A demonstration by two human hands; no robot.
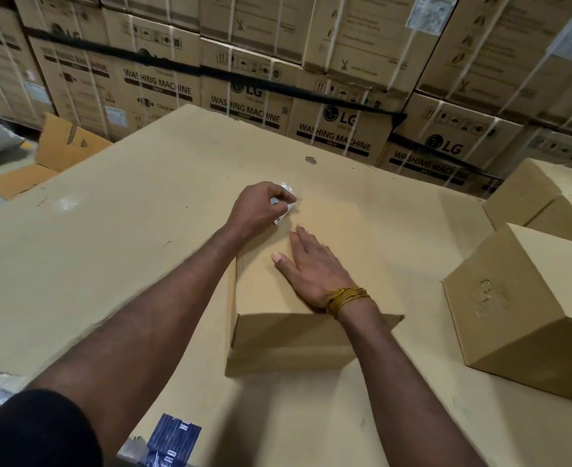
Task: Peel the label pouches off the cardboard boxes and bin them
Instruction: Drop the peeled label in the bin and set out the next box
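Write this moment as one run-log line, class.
left hand: grips label pouch | right hand: flat on cardboard box | stage: peeling | bin: unseen

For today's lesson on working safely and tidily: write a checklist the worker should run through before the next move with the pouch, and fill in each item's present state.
1. Left hand grips the pouch: ok, fingers are curled round crumpled plastic.
2. Right hand steadies the box: ok, it lies flat on the top.
3. Pouch fully free of the box: cannot tell, the hand hides its edge.
4. Box top free of leftover label: ok on the visible part.
5. Bin within reach: cannot tell, no bin is in view.
6. Next boxes at hand: ok, they stand to the right.
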